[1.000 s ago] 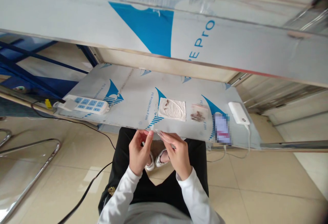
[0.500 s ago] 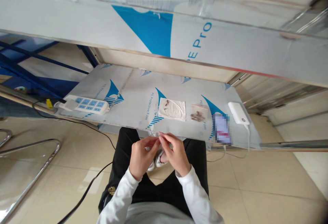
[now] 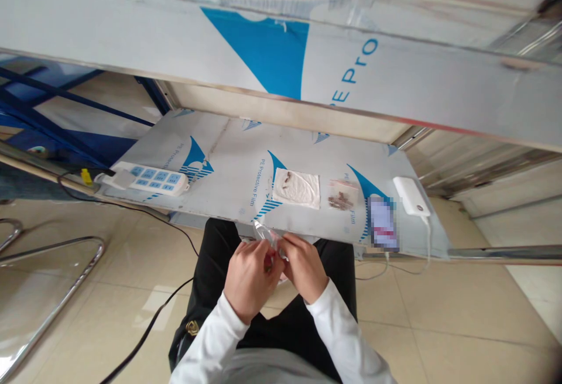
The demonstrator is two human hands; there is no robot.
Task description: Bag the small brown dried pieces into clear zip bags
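Observation:
A small clear plastic bag [image 3: 264, 231] is pinched between my two hands, just off the front edge of the lower shelf and above my lap. My left hand [image 3: 252, 276] is closed on its left side, fingers curled. On the other side, my right hand [image 3: 302, 264] grips it with thumb and fingers together. Whatever the bag may contain is hidden by my fingers. Beyond my hands, a white tissue [image 3: 301, 189] with a few dark bits lies on the shelf. To its right is a flat clear bag [image 3: 342, 195] holding brown strands.
The lower shelf [image 3: 232, 191] carries a white power strip [image 3: 153, 178] at left. A phone [image 3: 383, 226], its screen blurred, and a white power bank [image 3: 410, 195] with a cable lie at right. An upper shelf [image 3: 144, 38] overhangs the back. A black cable [image 3: 149, 337] runs across the floor.
The clear bag shows more of itself above my fingers now. My left hand has rolled over so its back faces up, and both hands have come a little nearer to me.

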